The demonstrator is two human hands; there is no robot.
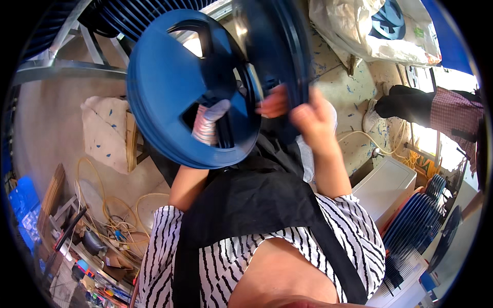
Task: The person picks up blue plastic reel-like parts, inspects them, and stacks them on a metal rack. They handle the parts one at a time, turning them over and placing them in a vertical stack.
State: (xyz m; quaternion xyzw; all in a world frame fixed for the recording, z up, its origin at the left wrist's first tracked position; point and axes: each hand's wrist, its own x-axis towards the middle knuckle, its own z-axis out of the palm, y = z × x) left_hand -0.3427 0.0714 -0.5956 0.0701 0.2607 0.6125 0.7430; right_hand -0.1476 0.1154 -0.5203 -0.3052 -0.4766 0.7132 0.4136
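Note:
Blue plastic reels [159,77], round with large cut-out windows, are held together in front of my chest at the left. My left hand [209,122], covered at the fingers by a pale striped glove or wrapping, reaches through a window and closes round the middle part. Beside them stands a darker reel or group of reels [275,46], nearly edge-on and blurred by motion. My bare right hand [312,117] grips its lower edge, thumb on the near right side and fingers on the left. How many reels each hand holds cannot be told.
Stacked dark reels [131,20] lie along a metal frame [72,69] at the far left. A white sack [349,25] holding blue pieces stands far right, near another person's legs [411,105]. At right are a pale box [387,187] and more reels [413,220]; hoses [110,205] lie left.

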